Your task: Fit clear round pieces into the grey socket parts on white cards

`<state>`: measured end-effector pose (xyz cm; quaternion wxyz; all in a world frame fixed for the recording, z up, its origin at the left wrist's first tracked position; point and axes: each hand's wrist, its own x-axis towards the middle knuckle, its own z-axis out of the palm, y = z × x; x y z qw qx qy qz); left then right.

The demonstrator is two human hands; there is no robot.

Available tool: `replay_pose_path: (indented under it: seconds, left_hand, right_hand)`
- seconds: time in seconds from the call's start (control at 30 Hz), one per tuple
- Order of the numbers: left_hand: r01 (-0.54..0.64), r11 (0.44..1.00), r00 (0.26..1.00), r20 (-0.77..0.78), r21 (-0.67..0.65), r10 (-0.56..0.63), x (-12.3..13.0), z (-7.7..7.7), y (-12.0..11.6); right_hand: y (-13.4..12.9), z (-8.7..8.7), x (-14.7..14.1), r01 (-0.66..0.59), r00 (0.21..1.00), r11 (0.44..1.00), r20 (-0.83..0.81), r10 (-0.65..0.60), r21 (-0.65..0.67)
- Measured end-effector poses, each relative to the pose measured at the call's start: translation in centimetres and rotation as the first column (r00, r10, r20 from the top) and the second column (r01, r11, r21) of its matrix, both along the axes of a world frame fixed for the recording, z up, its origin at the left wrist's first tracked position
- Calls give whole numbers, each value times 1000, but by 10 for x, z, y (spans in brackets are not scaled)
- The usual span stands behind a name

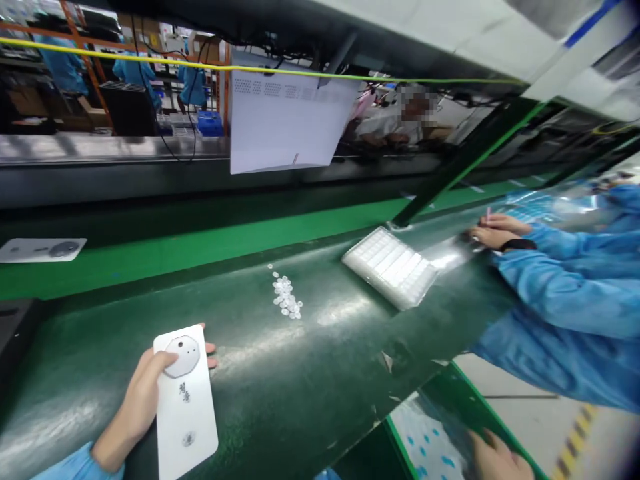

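Observation:
My left hand (pixel 143 393) grips a white flat panel (pixel 187 413) at the lower left, thumb on top by its grey octagonal patch and fingertips showing past its right edge. Dark markings run down the panel. At the bottom right, my right hand (pixel 497 457) is blurred beside a clear bag with blue spots (pixel 425 443) in a green-edged bin under the bench edge; whether it holds anything cannot be made out. Small clear discs (pixel 286 298) lie in a loose pile on the green bench, away from both hands.
A white tray with rows of compartments (pixel 390 267) sits right of the discs. Another white panel (pixel 43 250) lies on the green belt (pixel 240 240) at the far left. A co-worker's blue sleeves (pixel 580 273) reach in from the right. A green post (pixel 460 163) rises behind the tray.

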<state>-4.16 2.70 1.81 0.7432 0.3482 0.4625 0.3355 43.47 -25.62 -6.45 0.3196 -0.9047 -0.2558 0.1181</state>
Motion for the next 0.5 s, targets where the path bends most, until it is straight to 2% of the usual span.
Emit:
replay_pose_path:
  seconds: [0.07,0.13,0.2,0.27,0.33,0.37,0.43,0.5]
  left_hand:
    - [16,1000,1000,-5,11,-16,-2,-2,0]
    - [40,999,999,-3,17,-40,-5,-3,1]
    - [57,998,998,4,12,-57,-6,-4,1]
    - [65,998,998,7,-1,-65,-6,-5,1]
    - [54,999,999,4,-3,-54,-5,-4,1]
    - [47,999,999,7,1,-47,-4,-4,0]
    - [41,999,999,20,15,-41,-2,-5,-1]
    - [49,999,998,31,22,-50,-1,-6,-3]
  right_hand:
    - [20,13,-17,28,975,998,220,-38,48]
    - [55,35,-44,-14,939,990,341,-34,139]
    - [100,56,-76,-227,924,944,359,131,240]
    - [145,68,-105,-497,849,827,343,402,263]
    - [184,71,-128,-654,748,720,337,572,231]
    - [200,70,-136,-696,710,689,335,619,201]
    - [222,64,-146,-724,679,675,321,661,141]
    - [235,59,-149,-711,694,695,275,666,110]
